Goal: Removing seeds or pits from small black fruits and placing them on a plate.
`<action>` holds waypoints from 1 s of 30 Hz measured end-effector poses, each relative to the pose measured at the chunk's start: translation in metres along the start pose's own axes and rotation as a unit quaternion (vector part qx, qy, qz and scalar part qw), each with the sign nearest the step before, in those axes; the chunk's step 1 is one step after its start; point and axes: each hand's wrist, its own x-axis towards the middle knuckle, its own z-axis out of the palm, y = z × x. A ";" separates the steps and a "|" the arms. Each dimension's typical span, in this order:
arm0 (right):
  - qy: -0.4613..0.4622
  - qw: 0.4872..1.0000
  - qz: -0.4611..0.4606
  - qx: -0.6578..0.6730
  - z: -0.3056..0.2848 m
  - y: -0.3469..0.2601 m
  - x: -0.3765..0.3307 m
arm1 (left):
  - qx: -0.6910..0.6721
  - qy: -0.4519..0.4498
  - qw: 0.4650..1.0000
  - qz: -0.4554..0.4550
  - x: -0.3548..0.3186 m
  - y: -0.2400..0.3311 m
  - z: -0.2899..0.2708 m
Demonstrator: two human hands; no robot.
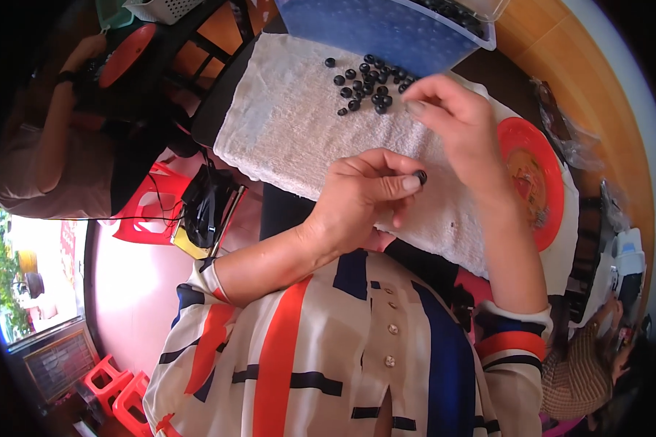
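Observation:
My left hand [364, 186] is closed in a pinch, with a small black bead-like piece [420, 177] between thumb and forefinger. Its other fingers curl loosely beneath. Higher up and to the right, my right hand [452, 113] hovers by a loose pile of black bead-like pieces [367, 89]. The right thumb and forefinger look slightly apart, and I see nothing between them. The pile lies on a white towel [284, 131] spread across the table, mostly at its far side.
At the far edge stands a blue plastic bin [379, 33] holding dark pieces. A red round plate [510, 138] sits at the right side of the towel. To the left is a red plastic stool [149, 207] with a black bag [208, 204] near it. Another person's arm [55, 131] shows at upper left.

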 end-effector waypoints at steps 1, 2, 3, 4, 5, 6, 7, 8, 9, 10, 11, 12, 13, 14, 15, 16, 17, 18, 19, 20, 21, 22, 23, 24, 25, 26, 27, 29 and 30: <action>-0.002 0.996 0.056 0.073 -0.009 -0.005 -0.011 | 0.002 0.004 1.000 0.012 0.002 0.000 0.001; -0.002 0.996 0.057 0.072 -0.010 -0.008 -0.020 | 0.019 0.012 1.000 0.016 0.001 0.003 0.002; 0.012 0.993 0.075 0.095 -0.011 -0.011 -0.029 | 0.018 0.011 1.000 0.015 0.003 0.003 0.002; 0.027 0.988 0.094 0.117 -0.014 -0.015 -0.039 | 0.019 0.011 0.999 0.034 0.005 0.002 0.004; 0.036 0.986 0.101 0.128 -0.014 -0.018 -0.046 | 0.021 0.012 0.998 0.052 0.006 0.001 0.006; 0.037 0.986 0.102 0.126 -0.014 -0.019 -0.051 | 0.020 0.009 0.998 0.051 0.007 0.000 0.009; 0.047 0.985 0.082 0.142 -0.013 -0.018 -0.056 | 0.010 0.006 0.998 0.060 0.007 0.000 0.012; 0.056 0.984 0.061 0.158 -0.012 -0.017 -0.060 | 0.000 0.003 0.998 0.069 0.007 0.000 0.015; 0.058 0.984 0.061 0.157 -0.012 -0.016 -0.064 | 0.001 0.002 0.998 0.068 0.007 0.000 0.018; 0.066 0.984 0.045 0.158 -0.012 -0.016 -0.067 | -0.008 -0.004 0.998 0.069 0.008 0.000 0.019; 0.074 0.984 0.028 0.158 -0.011 -0.015 -0.069 | -0.017 -0.010 0.997 0.071 0.008 0.000 0.021; 0.076 0.984 0.028 0.158 -0.012 -0.014 -0.071 | -0.016 -0.011 0.997 0.070 0.008 0.000 0.022; 0.081 0.983 0.026 0.165 -0.012 -0.014 -0.073 | -0.020 -0.018 0.997 0.070 0.008 0.001 0.024; 0.085 0.981 0.024 0.172 -0.012 -0.014 -0.074 | -0.023 -0.024 0.997 0.069 0.008 0.001 0.025; 0.086 0.981 0.024 0.173 -0.012 -0.015 -0.076 | -0.022 -0.024 0.997 0.069 0.008 0.000 0.026; 0.090 0.978 0.025 0.186 -0.011 -0.015 -0.078 | -0.026 -0.022 0.997 0.071 0.008 -0.001 0.027; 0.094 0.975 0.025 0.198 -0.011 -0.015 -0.079 | -0.029 -0.021 0.997 0.072 0.009 -0.002 0.028; 0.094 0.975 0.025 0.199 -0.011 -0.014 -0.080 | -0.028 -0.020 0.997 0.072 0.009 -0.003 0.029; 0.096 0.973 0.018 0.209 -0.010 -0.011 -0.081 | -0.032 -0.024 0.996 0.075 0.010 -0.004 0.030; 0.098 0.971 0.012 0.219 -0.010 -0.010 -0.082 | -0.035 -0.029 0.996 0.077 0.010 -0.005 0.031; 0.099 0.971 0.012 0.219 -0.010 -0.008 -0.083 | -0.035 -0.029 0.996 0.076 0.010 -0.005 0.032; 0.101 0.972 0.006 0.214 -0.010 -0.006 -0.083 | -0.025 -0.029 0.997 0.074 0.010 -0.006 0.033; 0.104 0.972 0.000 0.209 -0.010 -0.005 -0.084 | -0.016 -0.028 0.997 0.072 0.010 -0.006 0.033; 0.105 0.972 0.000 0.209 -0.011 -0.005 -0.084 | -0.016 -0.028 0.997 0.071 0.010 -0.006 0.033; 0.109 0.984 -0.028 0.135 -0.012 -0.007 -0.085 | -0.020 -0.026 0.997 0.067 0.010 -0.006 0.033; 0.113 0.990 -0.057 0.059 -0.012 -0.009 -0.085 | -0.024 -0.025 0.997 0.063 0.010 -0.007 0.032; 0.112 0.990 -0.056 0.060 -0.012 -0.009 -0.085 | -0.024 -0.023 0.997 0.063 0.010 -0.007 0.032; 0.122 0.987 -0.102 0.004 -0.012 -0.010 -0.085 | -0.022 -0.028 0.997 0.071 0.010 -0.006 0.032; 0.122 0.987 -0.100 0.004 -0.013 -0.010 -0.085 | -0.022 -0.027 0.997 0.070 0.010 -0.005 0.032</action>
